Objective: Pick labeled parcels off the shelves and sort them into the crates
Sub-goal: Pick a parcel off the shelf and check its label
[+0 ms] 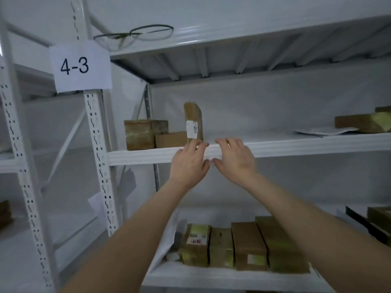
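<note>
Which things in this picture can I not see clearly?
Head view: the label on the upright parcel is too small and blurred to read.
Fingers of the left hand cover the parcel's base; contact unclear.
The right-edge parcels are cut off by the frame.
No crates in view.

The white metal rack [99,144] shows three shelves. A paper sign [81,67] reading "4-3" hangs at its front left.

Top shelf [232,37]: one loop of green strap [135,34].

Middle shelf [296,144]: at the left, a taped box [138,135], a small cardboard box [170,139] just beside it, and a tall parcel [193,121] standing upright with a white label. At the far right, a flat brown parcel [359,122] with a white envelope [325,131] just in front.

Bottom shelf [211,275]: four brown parcels [248,245] side by side, touching, with a white bag [167,235] at their left.
</note>
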